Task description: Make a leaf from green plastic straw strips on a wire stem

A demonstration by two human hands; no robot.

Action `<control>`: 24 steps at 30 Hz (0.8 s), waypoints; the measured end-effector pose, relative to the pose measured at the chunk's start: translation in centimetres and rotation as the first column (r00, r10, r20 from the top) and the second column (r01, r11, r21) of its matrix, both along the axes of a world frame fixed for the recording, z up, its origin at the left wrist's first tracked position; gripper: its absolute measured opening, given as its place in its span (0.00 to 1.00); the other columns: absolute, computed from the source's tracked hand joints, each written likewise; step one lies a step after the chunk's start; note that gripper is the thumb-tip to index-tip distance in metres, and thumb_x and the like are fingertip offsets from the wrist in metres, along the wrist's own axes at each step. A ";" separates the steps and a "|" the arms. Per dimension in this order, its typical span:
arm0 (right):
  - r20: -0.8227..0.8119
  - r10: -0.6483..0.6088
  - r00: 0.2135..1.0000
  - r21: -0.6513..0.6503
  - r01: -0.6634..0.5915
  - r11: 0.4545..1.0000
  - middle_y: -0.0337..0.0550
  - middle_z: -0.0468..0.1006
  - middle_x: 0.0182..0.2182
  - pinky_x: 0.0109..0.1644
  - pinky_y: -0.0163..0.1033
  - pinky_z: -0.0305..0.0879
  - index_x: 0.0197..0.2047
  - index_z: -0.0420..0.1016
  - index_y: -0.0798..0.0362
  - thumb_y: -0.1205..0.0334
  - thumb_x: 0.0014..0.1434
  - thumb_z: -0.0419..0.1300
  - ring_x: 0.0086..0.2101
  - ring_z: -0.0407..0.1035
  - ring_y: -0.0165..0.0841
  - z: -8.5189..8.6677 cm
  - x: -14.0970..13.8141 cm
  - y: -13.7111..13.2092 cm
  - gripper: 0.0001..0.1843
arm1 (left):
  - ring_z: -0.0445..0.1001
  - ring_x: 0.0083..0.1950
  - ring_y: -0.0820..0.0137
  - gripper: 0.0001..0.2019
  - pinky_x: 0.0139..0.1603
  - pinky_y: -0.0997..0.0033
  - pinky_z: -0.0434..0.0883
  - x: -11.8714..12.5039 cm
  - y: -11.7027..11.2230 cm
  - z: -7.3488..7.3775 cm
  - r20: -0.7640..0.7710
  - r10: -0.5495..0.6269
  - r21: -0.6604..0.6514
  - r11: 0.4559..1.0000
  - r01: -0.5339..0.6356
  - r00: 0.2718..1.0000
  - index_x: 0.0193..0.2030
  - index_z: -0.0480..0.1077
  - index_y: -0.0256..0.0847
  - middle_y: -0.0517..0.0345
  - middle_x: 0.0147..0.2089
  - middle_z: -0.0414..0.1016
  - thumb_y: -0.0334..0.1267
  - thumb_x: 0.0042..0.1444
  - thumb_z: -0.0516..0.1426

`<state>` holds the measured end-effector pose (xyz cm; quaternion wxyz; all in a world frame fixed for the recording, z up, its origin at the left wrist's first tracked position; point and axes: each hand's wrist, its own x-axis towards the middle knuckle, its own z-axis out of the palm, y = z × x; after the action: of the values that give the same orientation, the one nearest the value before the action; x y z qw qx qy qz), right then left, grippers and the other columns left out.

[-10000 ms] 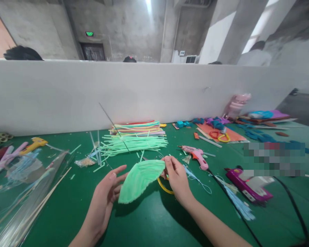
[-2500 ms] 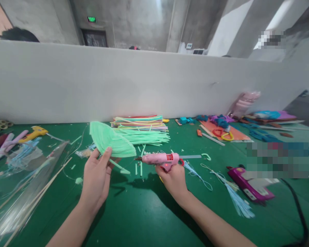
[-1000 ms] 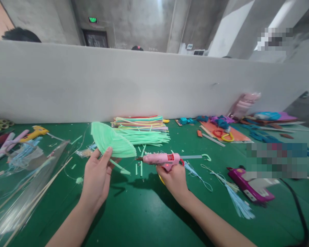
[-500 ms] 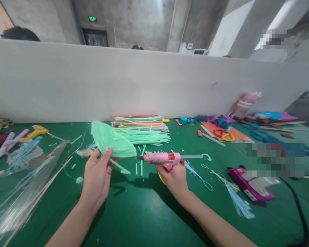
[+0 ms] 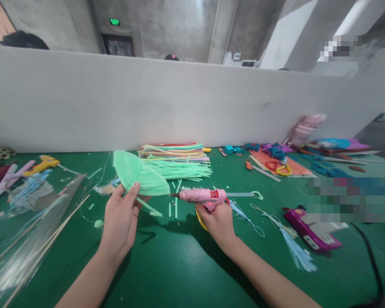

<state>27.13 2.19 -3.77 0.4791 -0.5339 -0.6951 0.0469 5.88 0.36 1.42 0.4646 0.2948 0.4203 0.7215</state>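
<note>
My left hand [image 5: 122, 220] grips a light green leaf-shaped piece [image 5: 139, 174] made of fuzzy strips side by side, thumb in front and fingers behind. Below it sticks out a short green stem [image 5: 150, 207]. Closed round the handle of a pink glue gun [image 5: 202, 196] is my right hand [image 5: 218, 224]. A clear glue stick [image 5: 242, 194] juts from the gun's back end. The dark nozzle points left, at the leaf's right tip; whether they touch I cannot tell. Behind the leaf lies a pile of green pipe cleaners [image 5: 182, 169].
Multicoloured pipe cleaners [image 5: 173, 149] lie along the white partition [image 5: 192, 102]. At left are a yellow glue gun [image 5: 43, 164], plastic wrap and thin sticks [image 5: 51, 241]. To the right are a purple tool [image 5: 311, 231] with a black cable, blue tassels [image 5: 295, 248] and red-yellow scissors [image 5: 279, 167].
Almost nothing differs. The glue gun has shifted very slightly, and the leaf piece stays in my left hand at about the same place.
</note>
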 end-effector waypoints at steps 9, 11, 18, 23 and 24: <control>-0.016 0.012 1.000 -0.014 -0.013 1.000 0.34 0.62 0.12 0.23 0.32 0.53 0.14 0.58 0.52 0.61 0.51 0.53 0.16 0.57 0.27 0.1 0.0 -0.1 0.16 | 0.78 0.40 0.70 0.16 0.47 0.68 0.74 0.1 -0.1 0.2 0.004 -0.005 0.003 1.000 0.005 1.000 0.46 0.75 0.42 0.56 0.44 0.79 0.39 0.49 0.66; -0.022 0.015 1.000 -0.017 -0.015 1.000 0.35 0.63 0.12 0.23 0.32 0.53 0.14 0.59 0.52 0.62 0.51 0.53 0.16 0.58 0.27 0.1 0.0 -0.1 0.16 | 0.78 0.40 0.70 0.16 0.47 0.68 0.74 0.1 -0.1 0.1 0.000 -0.008 0.004 1.000 0.008 1.000 0.46 0.75 0.42 0.56 0.44 0.79 0.39 0.49 0.66; -0.018 -0.001 1.000 0.009 0.002 1.000 0.33 0.59 0.11 0.21 0.32 0.50 0.13 0.55 0.52 0.62 0.50 0.53 0.15 0.55 0.26 0.1 -0.1 0.0 0.17 | 0.77 0.40 0.70 0.17 0.46 0.69 0.75 0.1 -0.3 0.2 -0.019 -0.017 0.001 1.000 0.017 1.000 0.47 0.75 0.43 0.56 0.45 0.79 0.41 0.50 0.66; -0.024 -0.003 1.000 -0.001 0.003 1.000 0.33 0.58 0.10 0.21 0.32 0.50 0.13 0.53 0.51 0.62 0.50 0.52 0.15 0.55 0.26 0.1 -0.1 0.0 0.18 | 0.77 0.40 0.71 0.17 0.46 0.70 0.75 0.2 -0.1 0.2 -0.019 -0.024 0.004 1.000 0.024 1.000 0.48 0.74 0.42 0.56 0.45 0.79 0.40 0.51 0.65; -0.025 -0.004 1.000 0.002 0.004 1.000 0.33 0.57 0.10 0.21 0.32 0.50 0.13 0.53 0.51 0.62 0.50 0.53 0.15 0.55 0.26 0.0 -0.1 0.0 0.18 | 0.77 0.40 0.71 0.17 0.46 0.70 0.75 0.1 -0.1 0.2 -0.018 -0.019 0.002 1.000 0.019 1.000 0.48 0.75 0.42 0.56 0.45 0.79 0.40 0.51 0.65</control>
<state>26.99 2.17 -3.72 0.4884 -0.5341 -0.6881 0.0517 6.02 0.27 1.59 0.4673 0.3057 0.4211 0.7148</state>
